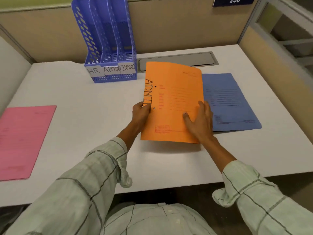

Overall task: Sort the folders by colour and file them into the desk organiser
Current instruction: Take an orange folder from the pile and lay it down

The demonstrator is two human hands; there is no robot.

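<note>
Fingers of the left hand (142, 114) curl round the left edge of the orange folder (174, 100), with the thumb on top near the black letters "ADMI" written down that side. On the other side, the right hand (200, 121) holds the folder's right edge, thumb lying on the front and the other fingers wrapped round the edge. Both hands hold the orange folder a little above the white desk (88, 102), and its far end tips up. Two small black holes show near its left edge.

A blue folder (232, 106) lies flat on the desk just to the right, partly under the orange one. A pink folder (23, 141) lies flat far to the left, well apart from the others.

At the back of the desk stands the blue desk organiser (108, 46). It has three slots, and paper labels (111, 69) on its front say "HR", "ADMIN" and "FINANC". Just beside it, a grey cover plate (177, 60) is set into the desk. Both arms wear pale checked sleeves (94, 180).
</note>
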